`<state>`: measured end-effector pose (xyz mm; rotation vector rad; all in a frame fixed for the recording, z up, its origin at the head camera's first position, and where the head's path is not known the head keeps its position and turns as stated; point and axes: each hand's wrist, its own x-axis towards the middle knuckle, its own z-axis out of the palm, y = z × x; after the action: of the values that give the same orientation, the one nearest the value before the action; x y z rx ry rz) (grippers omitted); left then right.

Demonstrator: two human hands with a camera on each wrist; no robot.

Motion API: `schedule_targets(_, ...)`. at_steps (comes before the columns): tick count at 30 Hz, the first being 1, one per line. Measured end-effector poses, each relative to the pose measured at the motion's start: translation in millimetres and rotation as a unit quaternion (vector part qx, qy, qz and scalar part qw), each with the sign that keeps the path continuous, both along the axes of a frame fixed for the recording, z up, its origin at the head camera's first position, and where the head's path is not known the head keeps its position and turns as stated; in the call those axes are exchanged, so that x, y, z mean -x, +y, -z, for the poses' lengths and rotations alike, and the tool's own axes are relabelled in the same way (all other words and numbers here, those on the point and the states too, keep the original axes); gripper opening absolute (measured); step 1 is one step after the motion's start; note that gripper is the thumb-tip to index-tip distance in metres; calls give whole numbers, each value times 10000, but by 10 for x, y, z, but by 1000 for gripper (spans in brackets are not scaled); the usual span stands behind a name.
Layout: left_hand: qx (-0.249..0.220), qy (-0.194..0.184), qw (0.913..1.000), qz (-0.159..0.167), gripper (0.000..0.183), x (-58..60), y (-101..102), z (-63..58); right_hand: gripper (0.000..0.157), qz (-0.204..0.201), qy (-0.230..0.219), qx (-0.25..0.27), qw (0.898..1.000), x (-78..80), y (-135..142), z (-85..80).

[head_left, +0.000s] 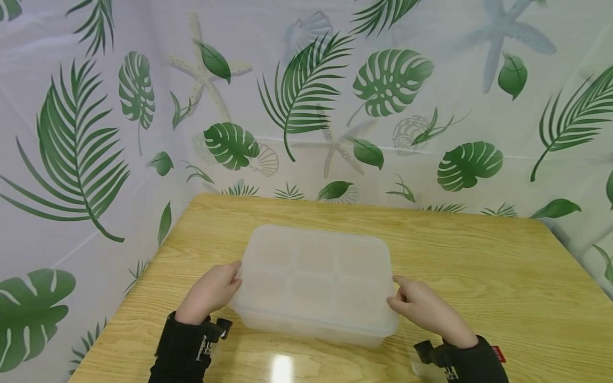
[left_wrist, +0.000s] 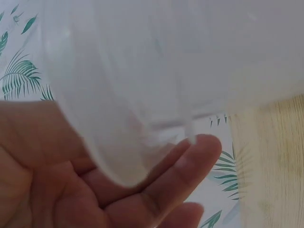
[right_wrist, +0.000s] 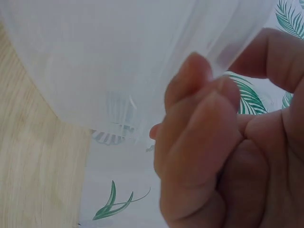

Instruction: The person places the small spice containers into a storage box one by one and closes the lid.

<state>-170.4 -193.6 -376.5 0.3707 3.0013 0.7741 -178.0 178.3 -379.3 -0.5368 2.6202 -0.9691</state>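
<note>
A frosted, translucent plastic box [head_left: 316,282] with rounded corners is in the middle of the head view, over the wooden table. Its top shows two rows of rounded-square sections. At its left end my left hand [head_left: 213,290] grips the rim, and in the left wrist view the fingers [left_wrist: 183,164] curl underneath the overhanging lip [left_wrist: 124,173]. On the opposite end my right hand [head_left: 421,306] holds the rim. In the right wrist view its bent fingers [right_wrist: 199,137] lie under the edge, with the thumb [right_wrist: 266,54] on the other side of the lip.
The wood-grain table [head_left: 479,255] extends around the box. A white curtain [head_left: 306,80] printed with green leaves, starfish and shells hangs behind it and along the left. Black straps with small cameras [head_left: 436,354] sit on both wrists.
</note>
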Motion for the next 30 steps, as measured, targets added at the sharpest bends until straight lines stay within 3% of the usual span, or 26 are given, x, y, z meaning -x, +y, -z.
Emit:
schedule_targets(11, 155, 40, 9998, 69, 34, -7, 4, 13, 55, 82, -94, -62, 9999, 10, -3, 15)
schedule_targets(22, 144, -338, 9992, 129, 39, -25, -3, -10, 57, -21, -122, -172, 9998, -8, 2, 19)
schedule_targets(26, 167, -333, 9993, 94, 38, -32, -3, -18, 63, -176, -353, -103, 9992, 2, 20, 19)
schedule_targets(30, 202, -336, 9992, 50, 39, -32, -3, -20, 73, -289, -925, 79, 9953, 3, 30, 26)
